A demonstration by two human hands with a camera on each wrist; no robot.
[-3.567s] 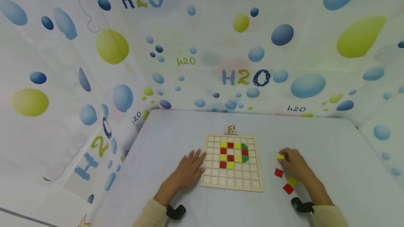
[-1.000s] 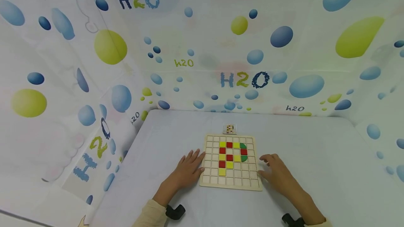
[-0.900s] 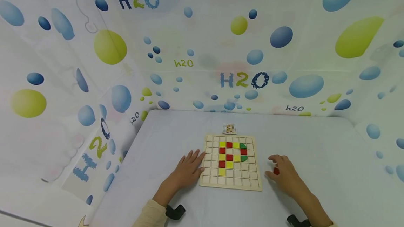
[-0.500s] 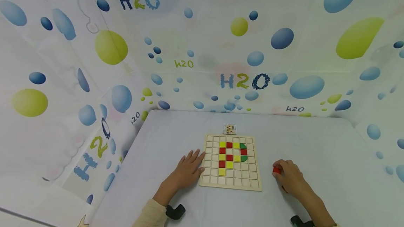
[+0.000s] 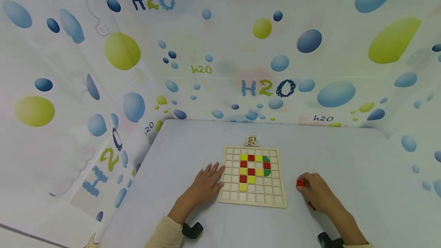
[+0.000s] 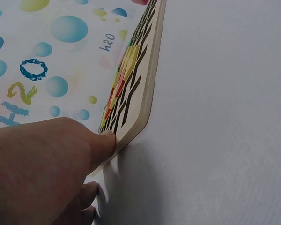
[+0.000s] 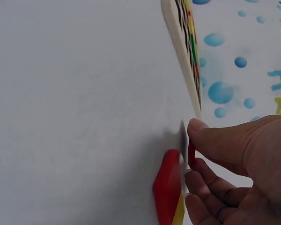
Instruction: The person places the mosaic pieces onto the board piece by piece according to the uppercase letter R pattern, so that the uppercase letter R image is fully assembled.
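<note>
A square wooden grid board lies on the table, with red and yellow square tiles and rounded green pieces set in its cells. My left hand lies with fingers spread at the board's left edge. In the left wrist view, its thumb touches the board's rim. To the right of the board, my right hand pinches a red tile between thumb and fingers. Partly under that hand is another red tile. The right wrist view shows a yellow tile beside it, mostly hidden.
A small card printed with a coloured grid pattern lies just beyond the board's far edge. A white cloth covers the table. Behind it hangs a patterned curtain with blue and green drops.
Earlier my right hand held a yellow tile; a yellow tile now sits in the board's lower left column. That hand has moved back right and taken a red tile. My left hand stays put.
</note>
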